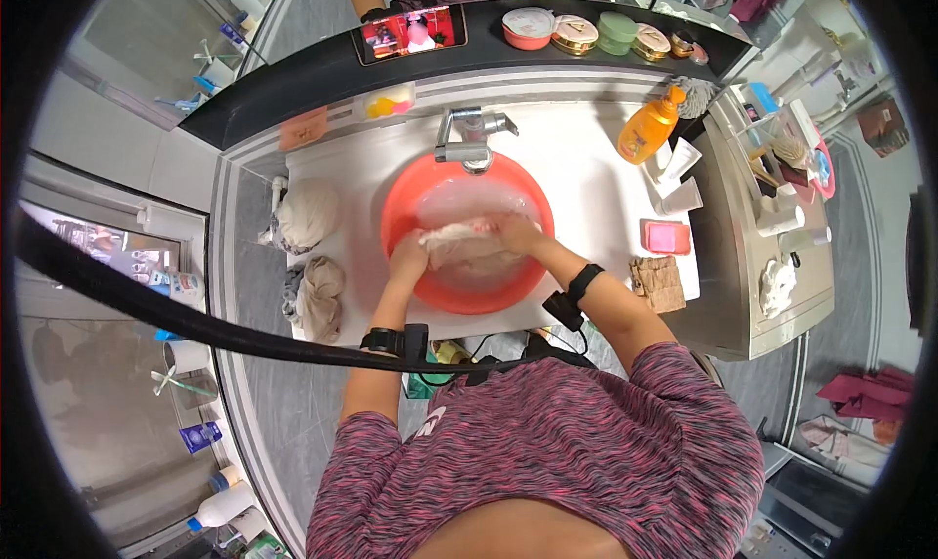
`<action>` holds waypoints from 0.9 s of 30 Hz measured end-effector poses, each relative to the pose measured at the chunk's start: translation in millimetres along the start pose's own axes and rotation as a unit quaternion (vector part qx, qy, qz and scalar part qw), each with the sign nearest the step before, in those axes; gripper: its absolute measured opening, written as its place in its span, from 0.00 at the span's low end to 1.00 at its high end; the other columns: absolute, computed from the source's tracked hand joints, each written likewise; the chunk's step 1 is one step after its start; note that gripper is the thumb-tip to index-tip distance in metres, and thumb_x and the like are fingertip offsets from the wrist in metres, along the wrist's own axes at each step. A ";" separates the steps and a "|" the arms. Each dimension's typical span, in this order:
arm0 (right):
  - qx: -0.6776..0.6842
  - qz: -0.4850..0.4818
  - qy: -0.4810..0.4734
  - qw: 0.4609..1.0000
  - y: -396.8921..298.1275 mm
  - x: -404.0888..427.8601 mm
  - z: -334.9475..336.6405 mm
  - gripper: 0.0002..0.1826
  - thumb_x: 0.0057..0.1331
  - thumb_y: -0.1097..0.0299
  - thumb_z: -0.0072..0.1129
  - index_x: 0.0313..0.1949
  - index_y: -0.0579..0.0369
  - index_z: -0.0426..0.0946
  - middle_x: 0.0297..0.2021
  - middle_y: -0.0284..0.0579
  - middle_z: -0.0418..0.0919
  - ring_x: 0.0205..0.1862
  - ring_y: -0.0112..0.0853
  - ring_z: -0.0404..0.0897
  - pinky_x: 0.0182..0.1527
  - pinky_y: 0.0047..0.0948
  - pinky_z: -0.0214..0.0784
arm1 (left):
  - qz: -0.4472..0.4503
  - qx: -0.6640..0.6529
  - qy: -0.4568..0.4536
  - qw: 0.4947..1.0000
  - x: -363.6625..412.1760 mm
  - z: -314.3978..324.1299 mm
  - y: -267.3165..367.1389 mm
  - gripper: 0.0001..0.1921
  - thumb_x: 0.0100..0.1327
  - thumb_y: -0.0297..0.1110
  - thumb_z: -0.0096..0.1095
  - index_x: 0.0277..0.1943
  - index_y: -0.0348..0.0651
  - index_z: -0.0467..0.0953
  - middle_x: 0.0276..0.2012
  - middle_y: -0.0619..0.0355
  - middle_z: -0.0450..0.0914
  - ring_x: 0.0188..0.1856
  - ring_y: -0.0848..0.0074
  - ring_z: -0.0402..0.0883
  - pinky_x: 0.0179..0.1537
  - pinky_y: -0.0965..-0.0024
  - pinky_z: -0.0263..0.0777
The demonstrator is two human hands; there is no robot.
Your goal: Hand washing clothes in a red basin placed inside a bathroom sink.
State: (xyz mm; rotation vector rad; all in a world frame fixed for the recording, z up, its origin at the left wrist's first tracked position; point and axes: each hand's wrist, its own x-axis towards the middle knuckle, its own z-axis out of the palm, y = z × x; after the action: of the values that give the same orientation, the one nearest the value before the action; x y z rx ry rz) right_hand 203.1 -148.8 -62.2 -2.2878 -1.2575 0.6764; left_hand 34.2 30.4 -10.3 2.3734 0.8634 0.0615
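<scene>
A red plastic basin (469, 301) sits in front of the chrome faucet (464, 151), with cloudy water in it. A pale wet cloth (469, 250) hangs in the basin between my hands. My left hand (412, 252) grips its left end near the basin's left wall. Its right end is held by my right hand (519, 235), which is slightly blurred. Both hands' fingertips are partly hidden by cloth and water.
Bundled cloths (308, 214) lie on the white counter's left side. On the right stand an orange pump bottle (648, 128), white tubes (681, 197), a pink soap box (666, 237) and a folded brown cloth (658, 283). A phone (412, 34) and cosmetic jars (529, 28) rest on the black shelf.
</scene>
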 end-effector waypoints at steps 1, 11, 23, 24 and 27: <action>0.003 -0.002 -0.008 1.000 -11.1 -4.1 2.6 0.27 0.64 0.54 0.47 0.61 0.47 0.62 0.56 0.56 0.68 0.57 0.49 0.67 0.58 0.46 0.59 | -0.004 0.021 -0.047 0.999 -4.0 3.3 1.7 0.20 0.59 0.41 0.56 0.51 0.40 0.72 0.46 0.42 0.76 0.49 0.53 0.74 0.50 0.57 0.67; -0.086 0.143 0.071 0.983 -2.2 3.3 56.1 0.48 0.52 0.28 0.47 0.66 0.41 0.53 0.64 0.63 0.51 0.65 0.61 0.47 0.59 0.68 0.36 | 0.037 0.176 -0.179 0.967 4.6 71.7 22.4 0.46 0.47 0.47 0.69 0.68 0.58 0.50 0.70 0.46 0.41 0.70 0.46 0.38 0.63 0.36 0.38; 0.080 0.153 -0.059 0.983 39.5 7.8 112.6 0.29 0.63 0.51 0.46 0.60 0.50 0.63 0.62 0.52 0.59 0.63 0.47 0.57 0.62 0.57 0.43 | -0.065 0.264 -0.303 0.913 24.7 130.5 -17.4 0.36 0.57 0.39 0.55 0.69 0.52 0.50 0.69 0.46 0.43 0.70 0.52 0.41 0.68 0.52 0.36; 0.038 0.153 -0.022 0.987 24.5 1.9 93.4 0.29 0.62 0.50 0.47 0.59 0.50 0.64 0.62 0.52 0.60 0.64 0.47 0.56 0.62 0.57 0.43 | -0.095 0.260 -0.321 0.906 22.1 125.6 -15.3 0.35 0.58 0.38 0.53 0.68 0.51 0.50 0.69 0.47 0.44 0.70 0.55 0.42 0.68 0.53 0.36; -0.085 0.153 0.109 0.978 -19.4 -12.8 39.5 0.32 0.58 0.46 0.51 0.58 0.50 0.66 0.62 0.50 0.60 0.65 0.48 0.54 0.61 0.59 0.43 | -0.108 0.076 -0.216 0.967 8.7 131.5 -39.0 0.37 0.57 0.45 0.55 0.68 0.50 0.50 0.69 0.48 0.46 0.70 0.57 0.43 0.67 0.55 0.39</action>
State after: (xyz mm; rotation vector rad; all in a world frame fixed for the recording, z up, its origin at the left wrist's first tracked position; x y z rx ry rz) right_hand 160.7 -144.8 -79.1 -2.6459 -0.9017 0.4115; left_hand 50.3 -10.2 -140.7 2.2824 0.9241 -0.6072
